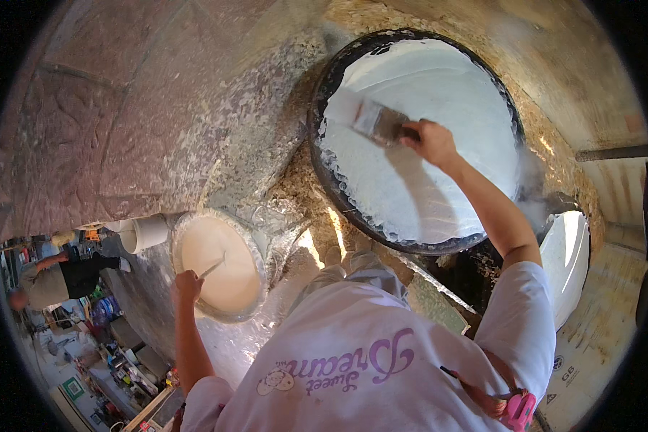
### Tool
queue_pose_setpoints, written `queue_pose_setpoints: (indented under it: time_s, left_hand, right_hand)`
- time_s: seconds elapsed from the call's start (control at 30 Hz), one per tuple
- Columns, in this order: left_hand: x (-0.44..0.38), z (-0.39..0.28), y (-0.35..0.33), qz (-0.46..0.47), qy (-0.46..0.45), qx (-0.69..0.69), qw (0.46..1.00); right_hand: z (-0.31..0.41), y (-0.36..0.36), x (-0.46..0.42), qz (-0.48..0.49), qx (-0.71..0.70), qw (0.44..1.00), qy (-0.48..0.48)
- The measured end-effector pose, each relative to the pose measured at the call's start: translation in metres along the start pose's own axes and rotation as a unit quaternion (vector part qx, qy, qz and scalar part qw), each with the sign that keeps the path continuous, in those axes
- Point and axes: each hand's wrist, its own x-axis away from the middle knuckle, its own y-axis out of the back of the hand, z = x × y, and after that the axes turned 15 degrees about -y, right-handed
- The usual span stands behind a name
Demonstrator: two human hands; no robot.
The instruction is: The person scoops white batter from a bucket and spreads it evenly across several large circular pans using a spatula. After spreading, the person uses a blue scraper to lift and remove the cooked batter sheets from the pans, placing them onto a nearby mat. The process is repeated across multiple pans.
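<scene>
My right hand [432, 143] grips a flat, wide scraper [380, 123], blurred by motion, over the left part of a large round black griddle [317, 116]. A thin layer of white batter [459, 124] covers most of the griddle, ragged at its rim. Down to the left, my left hand [187, 286] is closed around the thin handle [211, 268] of a utensil. Its far end dips into pale, creamy batter [216, 243] in a round tub [181, 237]. What is under the surface there is hidden.
A second round pan [567, 264] with a white layer stands at the right, steam near it. A white bucket [143, 233] is beyond the tub. Another person [59, 278] stands at far left, near cluttered goods [113, 372]. Sheeting [97, 119] lies at upper left.
</scene>
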Motion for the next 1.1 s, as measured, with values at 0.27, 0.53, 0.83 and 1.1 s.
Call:
queue_pose_setpoints:
  time_s: [0.27,0.53,0.83,1.1]
  left_hand:
    - [0.014,-0.016,0.012,-0.006,0.029,-0.016,0.999]
    - [0.011,-0.021,0.017,-0.001,0.037,0.001,0.999]
    - [0.02,-0.029,0.018,0.0,0.059,0.017,0.998]
    - [0.033,-0.022,-0.002,-0.01,0.062,0.022,0.998]
  right_hand:
    - [-0.169,0.069,-0.068,-0.166,-0.221,0.916,-0.29]
    - [-0.038,0.014,-0.045,0.022,-0.217,0.975,-0.027]
    - [-0.101,0.065,-0.099,-0.107,-0.033,0.985,-0.128]
    - [-0.144,0.077,-0.155,-0.196,0.073,0.955,-0.209]
